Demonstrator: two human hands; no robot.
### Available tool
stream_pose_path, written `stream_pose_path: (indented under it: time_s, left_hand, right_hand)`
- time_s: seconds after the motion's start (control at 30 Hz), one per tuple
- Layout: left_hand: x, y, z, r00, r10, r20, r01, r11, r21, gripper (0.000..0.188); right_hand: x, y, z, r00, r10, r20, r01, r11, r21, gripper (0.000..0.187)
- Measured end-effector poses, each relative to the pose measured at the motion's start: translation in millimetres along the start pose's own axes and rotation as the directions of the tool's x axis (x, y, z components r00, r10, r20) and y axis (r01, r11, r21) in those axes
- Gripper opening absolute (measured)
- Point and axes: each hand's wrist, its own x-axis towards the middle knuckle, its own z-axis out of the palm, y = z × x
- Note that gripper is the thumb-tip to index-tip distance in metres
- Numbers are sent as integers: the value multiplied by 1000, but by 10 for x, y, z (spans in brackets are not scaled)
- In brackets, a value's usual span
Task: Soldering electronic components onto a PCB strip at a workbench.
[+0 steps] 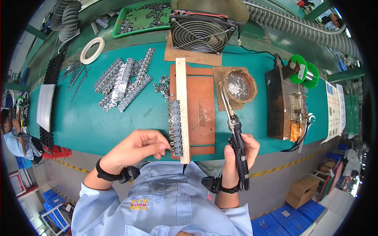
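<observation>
Left hand (134,151) has its thumb and fingers curled close together at the near end of a row of parts (175,128); whether it pinches one, I cannot tell. Right hand (246,151) is wrapped around the handle of a soldering iron (236,135), which points far, its tip at the left rim of a pot (254,88); contact there is unclear.

The row lies along the left side of a white bar (181,90), on the near half of a brown board (201,110). This bar stands between the left hand and the iron. Left of the board's far half are loose parts (162,86), then a heap of strips (122,84), black wires (76,74) and a tape roll (84,53).

Beyond the board, a fan (202,33) blocks the far middle of the desk (86,129), with a green tray (117,25) to its left. On the right stand a dark box (279,102) and a green spool (298,69); a ribbed hose (299,25) runs across the far right. A co-worker (17,139) is off to the far left.
</observation>
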Motion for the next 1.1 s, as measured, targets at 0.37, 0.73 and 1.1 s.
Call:
stream_pose_path:
  time_s: [0.37, 0.73, 1.1]
  left_hand:
    - [561, 459, -322, 825, 553, -112, -178, 444, 878, 19]
    - [625, 478, -276, 778, 627, -40, -178, 281, 943, 17]
    - [350, 482, -201, 714, 700, -14, -208, 232, 950, 10]
  right_hand:
    - [74, 72, -89, 1000, -2, 26, 3, 1000, -21, 37]
    - [105, 75, -92, 997, -53, 63, 55, 998, -30, 37]
    - [90, 40, -67, 995, -97, 36, 101, 989, -110, 39]
